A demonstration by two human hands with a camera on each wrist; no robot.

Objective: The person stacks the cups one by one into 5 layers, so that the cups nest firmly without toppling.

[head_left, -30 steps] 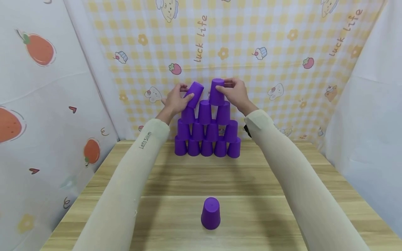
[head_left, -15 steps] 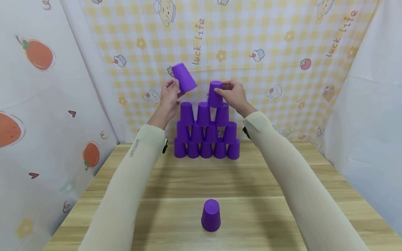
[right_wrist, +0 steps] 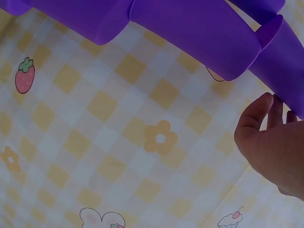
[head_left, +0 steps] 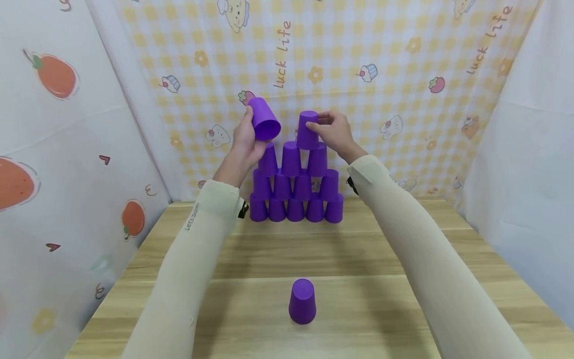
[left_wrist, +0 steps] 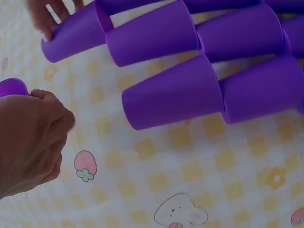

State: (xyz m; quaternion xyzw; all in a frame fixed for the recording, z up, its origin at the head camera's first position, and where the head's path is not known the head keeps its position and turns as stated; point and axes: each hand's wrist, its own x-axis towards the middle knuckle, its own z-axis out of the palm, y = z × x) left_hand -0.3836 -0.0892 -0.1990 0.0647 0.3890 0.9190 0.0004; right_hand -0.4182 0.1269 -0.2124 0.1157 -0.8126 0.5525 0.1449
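Note:
In the head view, my left hand (head_left: 244, 142) grips a purple cup (head_left: 261, 112) tilted with its mouth toward me and down to the right. The cup is off the stack, above its left side. Only a bit of this held cup (left_wrist: 13, 87) shows beyond the hand in the left wrist view. My right hand (head_left: 337, 132) pinches an upside-down cup (head_left: 307, 133) at the top of a purple cup pyramid (head_left: 291, 159). This cup sits over the middle and right cups of the row of three. The right wrist view shows right-hand fingers (right_wrist: 254, 114) against it.
Wider rows of several upside-down cups (head_left: 295, 211) form the pyramid's base at the back of the wooden table (head_left: 358, 249). One single cup (head_left: 302, 301) stands upside down near the front. A checked cloth (head_left: 394, 99) hangs close behind the stack.
My left hand has lifted its cup off the left of the third row, then turned it so its mouth faces me. The right hand stays at the top cup.

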